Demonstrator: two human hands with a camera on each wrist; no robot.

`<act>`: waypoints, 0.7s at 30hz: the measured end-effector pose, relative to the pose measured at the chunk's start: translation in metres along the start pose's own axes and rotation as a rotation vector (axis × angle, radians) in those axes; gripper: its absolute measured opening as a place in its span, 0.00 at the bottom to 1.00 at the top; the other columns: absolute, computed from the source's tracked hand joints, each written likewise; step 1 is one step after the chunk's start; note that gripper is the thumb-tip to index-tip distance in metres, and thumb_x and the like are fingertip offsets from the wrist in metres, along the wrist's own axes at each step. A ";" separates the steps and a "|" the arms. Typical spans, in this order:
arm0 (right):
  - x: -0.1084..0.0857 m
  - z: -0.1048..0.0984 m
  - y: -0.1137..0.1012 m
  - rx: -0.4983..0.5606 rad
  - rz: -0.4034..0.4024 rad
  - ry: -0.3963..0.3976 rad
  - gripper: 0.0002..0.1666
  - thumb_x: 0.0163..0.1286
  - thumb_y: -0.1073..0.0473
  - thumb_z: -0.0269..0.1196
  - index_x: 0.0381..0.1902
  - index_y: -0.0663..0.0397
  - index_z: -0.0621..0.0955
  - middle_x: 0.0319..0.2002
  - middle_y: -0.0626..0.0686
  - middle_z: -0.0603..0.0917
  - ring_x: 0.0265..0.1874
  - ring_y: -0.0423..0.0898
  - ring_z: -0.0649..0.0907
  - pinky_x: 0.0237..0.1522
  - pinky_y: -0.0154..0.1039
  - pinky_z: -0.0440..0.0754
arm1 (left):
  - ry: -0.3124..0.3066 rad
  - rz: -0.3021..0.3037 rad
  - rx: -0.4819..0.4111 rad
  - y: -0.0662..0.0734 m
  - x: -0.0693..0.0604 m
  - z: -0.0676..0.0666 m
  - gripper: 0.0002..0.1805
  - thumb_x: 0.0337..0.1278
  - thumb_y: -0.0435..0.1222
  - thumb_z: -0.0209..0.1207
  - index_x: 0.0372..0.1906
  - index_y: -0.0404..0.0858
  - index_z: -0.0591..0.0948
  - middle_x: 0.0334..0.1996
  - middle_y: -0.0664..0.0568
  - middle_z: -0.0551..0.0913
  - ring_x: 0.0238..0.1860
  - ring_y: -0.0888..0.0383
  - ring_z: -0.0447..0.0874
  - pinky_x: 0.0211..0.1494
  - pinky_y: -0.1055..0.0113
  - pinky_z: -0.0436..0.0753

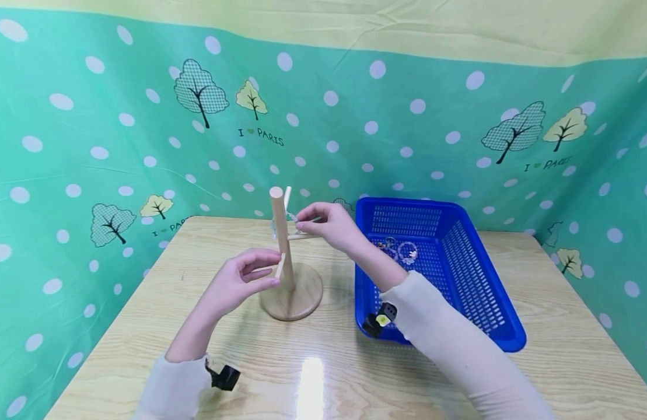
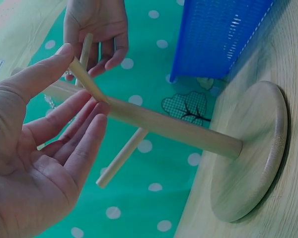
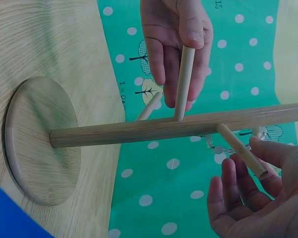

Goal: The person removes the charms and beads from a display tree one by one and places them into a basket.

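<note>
A wooden stand (image 1: 279, 219) with a round base (image 1: 308, 300) and several side pegs stands upright on the table. My left hand (image 1: 239, 280) holds the near peg (image 2: 87, 79) between thumb and fingers, the thumb at its free end. Behind the post, my right hand (image 1: 336, 226) pinches a clear beaded bracelet (image 3: 219, 148) between thumb and forefinger. The bracelet is beside the post, near the right peg (image 3: 243, 151); part of it is hidden by the post, peg and fingers, so I cannot tell whether it loops round a peg.
A blue plastic basket (image 1: 449, 205) with slotted walls is on the table right of the stand, under my right forearm. Several beaded bracelets (image 1: 408, 252) lie inside it. Behind the table (image 1: 165, 280) hangs a green dotted cloth (image 1: 323, 128).
</note>
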State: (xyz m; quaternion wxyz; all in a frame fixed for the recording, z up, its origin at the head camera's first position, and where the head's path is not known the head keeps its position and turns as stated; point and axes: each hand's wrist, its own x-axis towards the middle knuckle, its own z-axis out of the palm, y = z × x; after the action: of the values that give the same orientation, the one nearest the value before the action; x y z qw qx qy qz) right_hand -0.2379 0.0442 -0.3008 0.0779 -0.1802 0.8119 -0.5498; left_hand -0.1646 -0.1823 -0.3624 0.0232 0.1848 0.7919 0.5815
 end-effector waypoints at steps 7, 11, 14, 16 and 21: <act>0.003 0.001 0.000 0.007 0.007 0.020 0.10 0.69 0.60 0.66 0.46 0.57 0.84 0.43 0.56 0.86 0.41 0.49 0.85 0.41 0.33 0.87 | 0.024 -0.013 0.020 0.000 -0.001 0.001 0.23 0.58 0.31 0.68 0.57 0.29 0.79 0.60 0.38 0.79 0.59 0.53 0.82 0.65 0.65 0.83; 0.003 0.001 -0.001 0.004 0.010 0.041 0.09 0.69 0.58 0.66 0.45 0.55 0.85 0.42 0.55 0.87 0.42 0.53 0.85 0.42 0.37 0.88 | 0.063 -0.053 0.038 0.004 -0.004 0.005 0.23 0.57 0.32 0.69 0.57 0.31 0.79 0.57 0.38 0.81 0.59 0.44 0.83 0.62 0.66 0.85; 0.004 0.000 -0.003 0.005 0.014 0.058 0.09 0.70 0.58 0.66 0.45 0.55 0.85 0.42 0.55 0.87 0.44 0.55 0.85 0.44 0.40 0.89 | 0.108 -0.081 0.086 0.008 -0.007 0.010 0.22 0.56 0.34 0.70 0.55 0.33 0.80 0.54 0.39 0.84 0.56 0.44 0.85 0.60 0.66 0.86; 0.006 -0.001 -0.003 0.008 0.016 0.067 0.09 0.70 0.57 0.65 0.45 0.54 0.85 0.42 0.55 0.88 0.44 0.55 0.85 0.45 0.39 0.89 | 0.140 -0.091 0.125 0.012 -0.009 0.013 0.21 0.55 0.35 0.71 0.54 0.34 0.81 0.52 0.41 0.85 0.54 0.45 0.86 0.59 0.65 0.87; 0.009 -0.002 -0.005 0.022 0.002 0.087 0.09 0.71 0.58 0.65 0.44 0.56 0.85 0.42 0.56 0.87 0.41 0.48 0.85 0.47 0.40 0.89 | 0.200 -0.103 0.186 0.019 -0.011 0.019 0.18 0.54 0.35 0.72 0.49 0.36 0.83 0.48 0.43 0.87 0.51 0.48 0.88 0.56 0.65 0.88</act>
State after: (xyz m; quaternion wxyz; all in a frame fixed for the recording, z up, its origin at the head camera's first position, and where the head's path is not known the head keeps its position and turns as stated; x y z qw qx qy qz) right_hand -0.2464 0.0411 -0.2952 0.0450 -0.1543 0.8086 -0.5660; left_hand -0.1451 -0.1638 -0.3532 -0.0435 0.0863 0.8492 0.5191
